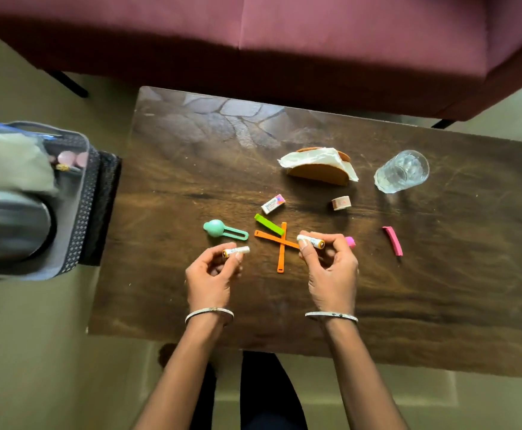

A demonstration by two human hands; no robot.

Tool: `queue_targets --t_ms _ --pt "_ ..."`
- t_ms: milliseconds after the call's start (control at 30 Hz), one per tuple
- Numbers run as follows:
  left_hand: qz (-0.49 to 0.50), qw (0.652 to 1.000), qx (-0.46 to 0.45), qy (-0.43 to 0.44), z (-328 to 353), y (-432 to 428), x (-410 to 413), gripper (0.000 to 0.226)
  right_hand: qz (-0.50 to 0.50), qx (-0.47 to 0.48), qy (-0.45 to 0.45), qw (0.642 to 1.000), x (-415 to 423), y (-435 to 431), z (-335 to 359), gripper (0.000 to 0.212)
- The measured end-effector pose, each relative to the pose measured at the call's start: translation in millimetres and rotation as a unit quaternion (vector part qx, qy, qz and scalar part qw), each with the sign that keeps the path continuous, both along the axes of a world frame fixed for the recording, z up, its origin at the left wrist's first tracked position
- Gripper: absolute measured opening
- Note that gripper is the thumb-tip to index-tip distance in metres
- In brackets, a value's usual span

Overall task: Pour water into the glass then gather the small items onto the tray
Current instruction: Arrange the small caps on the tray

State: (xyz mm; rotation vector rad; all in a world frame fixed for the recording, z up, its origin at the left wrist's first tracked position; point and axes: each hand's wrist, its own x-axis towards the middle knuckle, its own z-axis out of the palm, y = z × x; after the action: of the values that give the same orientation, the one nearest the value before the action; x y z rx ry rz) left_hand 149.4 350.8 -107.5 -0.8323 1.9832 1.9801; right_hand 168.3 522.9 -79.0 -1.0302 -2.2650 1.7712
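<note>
Dim, soft daylight; left edge motion-blurred, wide-angle bending at borders.

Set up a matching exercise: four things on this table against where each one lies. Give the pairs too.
Things:
1. glass
2. eraser
3. pink clip
4. teal scoop

Places:
A. left of the green clip
B. right of the napkin holder
C. right of the right hand and its battery
D. between the green clip and the napkin holder

Pairs: 1-B, 2-D, 3-C, 4-A
</note>
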Motion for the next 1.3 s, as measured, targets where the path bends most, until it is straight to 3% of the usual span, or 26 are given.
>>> queue_targets --t_ms 167,367,733,933,1300 --pt "0.056 0.997 0.035 0.024 37 -72 19 0.018 0.064 -0.005 0.027 0.998 -2 -59 40 0.013" --pt "0.051 0.996 -0.019 0.070 67 -173 31 0.006 0.080 -0.035 0.039 0.995 9 -164 60 0.012" --pt "0.080 0.991 -0.054 0.096 134 -347 25 0.013 0.099 0.004 0.071 0.993 -8 -337 117 0.014" --pt "0.037 0.989 -0.082 0.116 137 -377 -9 0.016 0.115 0.045 0.065 0.990 -48 -372 117 0.019" --pt "-0.059 0.958 -0.265 0.095 54 -343 -102 0.016 0.123 0.096 0.009 0.988 -145 -388 30 0.016"
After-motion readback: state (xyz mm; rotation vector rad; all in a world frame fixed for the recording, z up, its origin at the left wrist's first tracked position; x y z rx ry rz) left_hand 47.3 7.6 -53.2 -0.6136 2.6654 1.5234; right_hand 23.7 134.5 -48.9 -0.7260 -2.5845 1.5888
